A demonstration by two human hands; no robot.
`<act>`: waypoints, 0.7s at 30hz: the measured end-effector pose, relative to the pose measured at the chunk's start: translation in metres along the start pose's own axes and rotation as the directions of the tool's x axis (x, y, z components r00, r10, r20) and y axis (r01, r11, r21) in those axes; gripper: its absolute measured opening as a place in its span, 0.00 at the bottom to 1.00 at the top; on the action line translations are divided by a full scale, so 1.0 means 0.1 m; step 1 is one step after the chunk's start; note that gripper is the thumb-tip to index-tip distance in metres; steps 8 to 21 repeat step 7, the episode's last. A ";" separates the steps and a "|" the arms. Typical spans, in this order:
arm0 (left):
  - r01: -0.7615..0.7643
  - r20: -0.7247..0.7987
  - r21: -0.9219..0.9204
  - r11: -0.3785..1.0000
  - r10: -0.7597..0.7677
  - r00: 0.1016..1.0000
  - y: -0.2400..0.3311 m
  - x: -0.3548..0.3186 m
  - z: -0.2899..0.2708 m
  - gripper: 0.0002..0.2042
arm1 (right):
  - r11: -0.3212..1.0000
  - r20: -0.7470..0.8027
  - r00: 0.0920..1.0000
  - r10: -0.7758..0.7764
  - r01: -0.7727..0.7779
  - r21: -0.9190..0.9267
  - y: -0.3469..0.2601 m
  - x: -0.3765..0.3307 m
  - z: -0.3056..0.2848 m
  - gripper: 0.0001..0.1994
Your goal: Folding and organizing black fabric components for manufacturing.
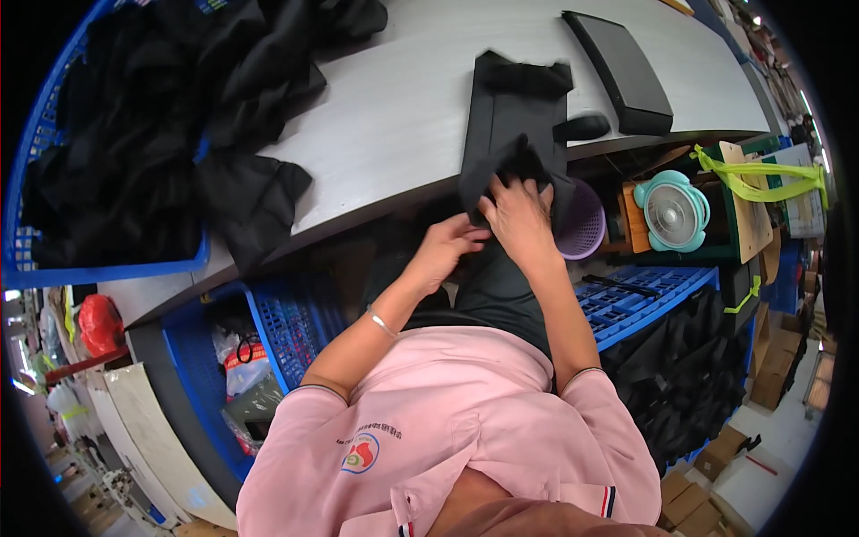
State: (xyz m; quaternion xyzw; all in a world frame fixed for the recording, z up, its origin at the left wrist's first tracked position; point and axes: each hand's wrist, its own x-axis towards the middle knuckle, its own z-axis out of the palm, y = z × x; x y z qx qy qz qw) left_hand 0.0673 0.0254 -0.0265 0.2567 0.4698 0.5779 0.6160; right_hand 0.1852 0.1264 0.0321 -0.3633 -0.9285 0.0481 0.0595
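Note:
A long black fabric piece [517,125], folded over at its far end, lies across the near edge of the grey table and hangs toward my lap. My right hand [521,219] grips its near end, where the cloth bunches up over the fingers. Just left of it, my left hand [447,249] is closed, its fingertips close together by the lower corner of the fabric. Whatever those left fingers hold is too small or dark to make out. Both hands are in front of the table edge, above my dark trousers.
A blue basket [125,274] heaped with black cloth pieces [170,125] stands at the left. On the table [394,107] lies a flat black box [622,76], with a dark rounded object [586,127] nearer. Right: purple basket [582,224], turquoise fan [673,213], blue crate [658,291].

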 end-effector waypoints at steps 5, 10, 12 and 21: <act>-0.005 0.014 -0.392 0.920 0.011 1.000 0.36 0.02 -0.16 0.25 | 0.976 0.107 0.994 0.021 -0.044 0.215 -0.08 -0.45 -0.04 0.17; 0.017 0.019 -0.277 0.961 -0.012 1.000 0.40 0.07 -0.11 0.28 | 0.981 -0.044 0.995 -0.090 0.096 0.167 -0.07 -0.62 0.15 0.22; 0.017 0.019 -0.277 0.961 -0.012 1.000 0.40 0.07 -0.11 0.28 | 0.981 -0.044 0.995 -0.090 0.096 0.167 -0.07 -0.62 0.15 0.22; 0.017 0.019 -0.277 0.961 -0.012 1.000 0.40 0.07 -0.11 0.28 | 0.981 -0.044 0.995 -0.090 0.096 0.167 -0.07 -0.62 0.15 0.22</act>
